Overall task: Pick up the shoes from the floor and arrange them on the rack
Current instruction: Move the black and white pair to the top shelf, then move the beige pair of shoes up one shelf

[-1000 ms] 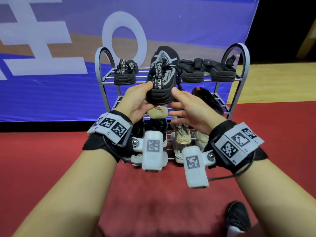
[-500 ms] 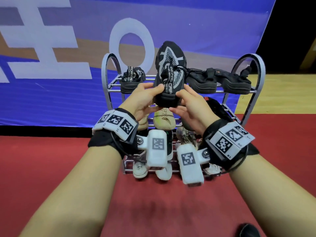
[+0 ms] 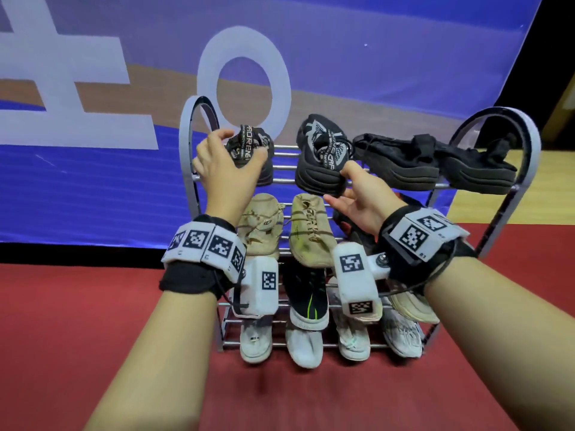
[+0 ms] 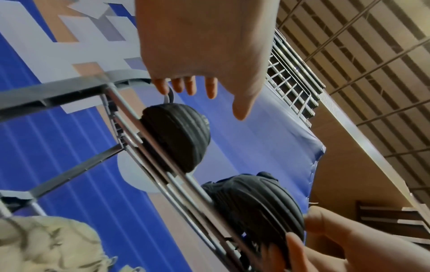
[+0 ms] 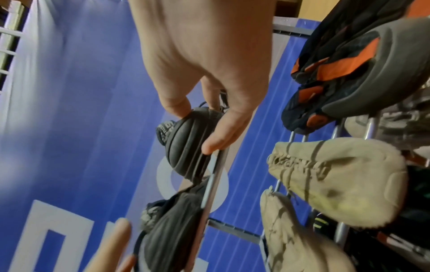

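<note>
A grey metal shoe rack (image 3: 188, 169) has three tiers. On its top tier stands a black knit shoe (image 3: 320, 157), heel toward me, and my right hand (image 3: 339, 185) pinches that heel with the thumb on top and fingers under the sole. The right wrist view shows the same hold on the black knit shoe (image 5: 186, 143). Its black mate (image 3: 264, 169) sits at the top tier's left end. My left hand (image 3: 241, 143) hovers over it with fingers spread. In the left wrist view one fingertip touches the heel loop of the mate (image 4: 174, 139), while the thumb stays clear.
Two black sandals (image 3: 401, 163) fill the top tier's right side. Beige shoes (image 3: 311, 234) lie on the middle tier, white sneakers (image 3: 255, 340) on the bottom one. A blue banner (image 3: 93, 188) hangs behind the rack, and red carpet (image 3: 77, 306) covers the floor.
Both hands held the black knit shoe up before the rack. It now rests on the top tier, and my left hand has let go and moved left over the mate.
</note>
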Available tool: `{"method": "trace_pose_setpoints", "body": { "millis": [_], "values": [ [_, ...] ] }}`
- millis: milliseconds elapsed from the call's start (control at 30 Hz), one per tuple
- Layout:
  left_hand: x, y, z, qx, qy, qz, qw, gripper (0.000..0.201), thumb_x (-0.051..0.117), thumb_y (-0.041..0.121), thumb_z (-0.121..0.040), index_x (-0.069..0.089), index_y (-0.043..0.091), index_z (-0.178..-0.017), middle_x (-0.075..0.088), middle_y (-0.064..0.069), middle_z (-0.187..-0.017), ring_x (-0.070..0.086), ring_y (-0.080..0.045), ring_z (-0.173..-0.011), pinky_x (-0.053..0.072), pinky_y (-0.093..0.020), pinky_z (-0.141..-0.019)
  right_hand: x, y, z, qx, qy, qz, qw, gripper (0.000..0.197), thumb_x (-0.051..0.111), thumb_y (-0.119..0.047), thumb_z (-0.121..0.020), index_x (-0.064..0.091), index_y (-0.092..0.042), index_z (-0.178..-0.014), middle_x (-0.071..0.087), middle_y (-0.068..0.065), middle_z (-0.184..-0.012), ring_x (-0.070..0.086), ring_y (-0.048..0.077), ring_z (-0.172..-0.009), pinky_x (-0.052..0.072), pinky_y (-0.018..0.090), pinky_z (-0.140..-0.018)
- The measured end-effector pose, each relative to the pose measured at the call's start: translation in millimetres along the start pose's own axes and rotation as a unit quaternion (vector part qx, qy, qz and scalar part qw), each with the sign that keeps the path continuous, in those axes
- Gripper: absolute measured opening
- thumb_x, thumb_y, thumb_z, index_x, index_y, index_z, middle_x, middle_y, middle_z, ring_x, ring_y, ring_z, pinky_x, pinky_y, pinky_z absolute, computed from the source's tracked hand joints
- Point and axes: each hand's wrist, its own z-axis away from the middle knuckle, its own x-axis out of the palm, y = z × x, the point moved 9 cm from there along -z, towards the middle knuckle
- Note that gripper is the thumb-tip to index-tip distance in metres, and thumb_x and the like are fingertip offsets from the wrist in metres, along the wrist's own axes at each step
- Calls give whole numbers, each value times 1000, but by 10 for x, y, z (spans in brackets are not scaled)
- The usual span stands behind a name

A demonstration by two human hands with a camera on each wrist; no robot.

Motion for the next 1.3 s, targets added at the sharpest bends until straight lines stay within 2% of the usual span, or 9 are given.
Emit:
{"method": "trace_pose_setpoints", "body": {
  "millis": [100,233,433,567,667,833,933,1167,1300],
  "values": [
    [129,-276,35,-44,-74,30,996,71,69,31,-81,30,14,-138,36,-8,-140,27,-24,-134,27,-34,-110,-53,22,-68,-4,5,11,1000,13,45,-12,-93,54,-10,-83,61,8,-86,62,15,-71,54,20,-48],
    [206,-434,85,-46,-102,39,993,81,71,27,-80,23,17,-145,38,-3,-140,25,-21,-137,29,-34,-111,-7,44,-113,-15,-24,53,998,16,48,-22,-95,58,-11,-92,64,5,-82,67,11,-53,55,22,-53],
    [237,-518,55,-50,-90,57,993,91,71,40,-69,27,19,-145,45,-3,-140,39,-21,-134,36,-43,-110,96,39,-128,-56,-88,78,991,25,54,-19,-96,57,-8,-118,67,7,-105,66,17,-91,55,28,-75],
    [222,-520,33,-23,-67,18,997,82,71,32,-79,27,18,-146,47,-4,-139,40,-21,-133,37,-40,-109,86,7,-120,-39,-71,133,988,24,53,-27,-97,53,-16,-119,57,4,-115,63,23,-79,58,29,-68],
    [210,-529,29,-10,-58,9,998,79,70,35,-79,29,19,-145,48,-3,-138,41,-21,-132,38,-39,-107,58,11,-119,-25,-72,193,978,46,54,-36,-95,46,-17,-135,52,8,-123,63,23,-68,58,29,-57],
    [223,-557,21,-2,-54,12,998,81,70,38,-79,29,20,-145,47,-2,-140,40,-20,-133,37,-41,-109,81,-26,-144,-29,-88,231,968,38,51,-38,-96,54,-16,-126,57,6,-92,63,22,-68,58,36,-67],
    [241,-575,13,1,-62,19,998,85,66,47,-73,29,20,-145,49,-2,-138,41,-21,-132,39,-43,-108,77,3,-161,-32,-84,227,970,35,52,-37,-96,55,-17,-125,57,4,-90,62,21,-71,58,38,-71],
    [296,-553,38,7,-71,3,997,82,66,40,-82,23,19,-148,40,-4,-145,27,-20,-138,30,-31,-103,10,71,-42,-54,-68,238,967,35,51,-39,-96,44,-26,-127,55,-6,-103,62,23,-86,55,38,-79],
    [147,-607,267,7,45,21,999,64,63,26,-85,34,5,-138,36,-12,-141,29,-25,-133,18,-17,-101,-238,324,18,-103,-21,256,961,65,55,-30,-94,21,-25,-149,51,-3,-89,57,14,-72,53,37,-74]
  ]
}}
